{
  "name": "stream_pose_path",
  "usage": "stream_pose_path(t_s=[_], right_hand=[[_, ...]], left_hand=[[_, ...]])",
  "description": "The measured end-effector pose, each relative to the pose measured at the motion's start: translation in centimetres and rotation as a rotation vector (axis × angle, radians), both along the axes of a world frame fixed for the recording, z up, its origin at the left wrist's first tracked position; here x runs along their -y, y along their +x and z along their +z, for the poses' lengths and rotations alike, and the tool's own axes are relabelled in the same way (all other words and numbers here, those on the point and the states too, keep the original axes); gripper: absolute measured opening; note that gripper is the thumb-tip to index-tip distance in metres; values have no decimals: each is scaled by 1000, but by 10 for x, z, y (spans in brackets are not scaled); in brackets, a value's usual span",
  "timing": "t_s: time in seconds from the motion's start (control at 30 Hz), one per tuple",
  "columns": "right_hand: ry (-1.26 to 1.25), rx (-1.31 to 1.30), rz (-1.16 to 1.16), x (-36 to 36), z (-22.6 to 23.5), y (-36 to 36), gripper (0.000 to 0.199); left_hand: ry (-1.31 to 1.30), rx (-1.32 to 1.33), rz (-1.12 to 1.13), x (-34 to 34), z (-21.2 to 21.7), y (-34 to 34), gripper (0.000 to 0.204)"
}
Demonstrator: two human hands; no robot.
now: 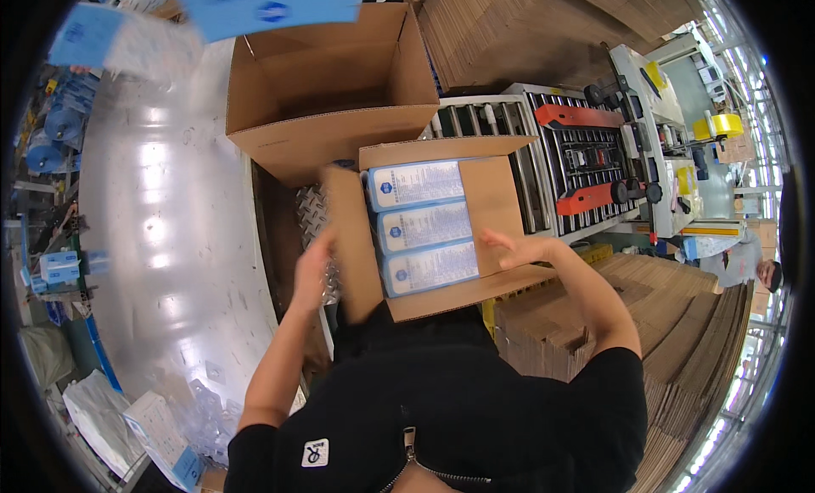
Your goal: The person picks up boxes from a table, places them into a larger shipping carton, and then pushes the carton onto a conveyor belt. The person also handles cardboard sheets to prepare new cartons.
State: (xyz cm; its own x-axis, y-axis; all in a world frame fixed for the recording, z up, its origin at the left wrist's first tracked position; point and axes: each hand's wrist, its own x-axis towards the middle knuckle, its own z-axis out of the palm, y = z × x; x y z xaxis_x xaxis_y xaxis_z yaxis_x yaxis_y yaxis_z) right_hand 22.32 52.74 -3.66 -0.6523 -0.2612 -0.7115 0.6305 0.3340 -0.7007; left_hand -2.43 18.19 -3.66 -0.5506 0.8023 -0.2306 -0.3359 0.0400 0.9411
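Observation:
An open cardboard carton [435, 304] stands in front of me, its flaps spread. Inside are three white-and-blue packs [424, 228] in a column, printed faces up. My left hand [313, 272] is at the outer side of the left flap [352, 247], fingers stretched upward and slightly blurred; whether it touches the flap is hard to tell. Over the right flap [494, 196], near its lower end, is my right hand [519, 249] with fingers apart and nothing in it.
Beyond it stands a second open carton [331, 123]. A shiny metal table [161, 230] runs along the left, with blurred blue packaging [272, 9] at its far end. Rightward lie a roller conveyor [497, 123] and a machine with red guides [586, 115]. Flattened cardboard [628, 315] is stacked nearby.

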Motion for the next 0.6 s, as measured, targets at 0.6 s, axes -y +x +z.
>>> stream_pose_path(t_s=[0.6], right_hand=[[799, -205, -1170, 11, -65, -14, 70]], left_hand=[[-590, -1290, -516, -69, -63, 20, 63]])
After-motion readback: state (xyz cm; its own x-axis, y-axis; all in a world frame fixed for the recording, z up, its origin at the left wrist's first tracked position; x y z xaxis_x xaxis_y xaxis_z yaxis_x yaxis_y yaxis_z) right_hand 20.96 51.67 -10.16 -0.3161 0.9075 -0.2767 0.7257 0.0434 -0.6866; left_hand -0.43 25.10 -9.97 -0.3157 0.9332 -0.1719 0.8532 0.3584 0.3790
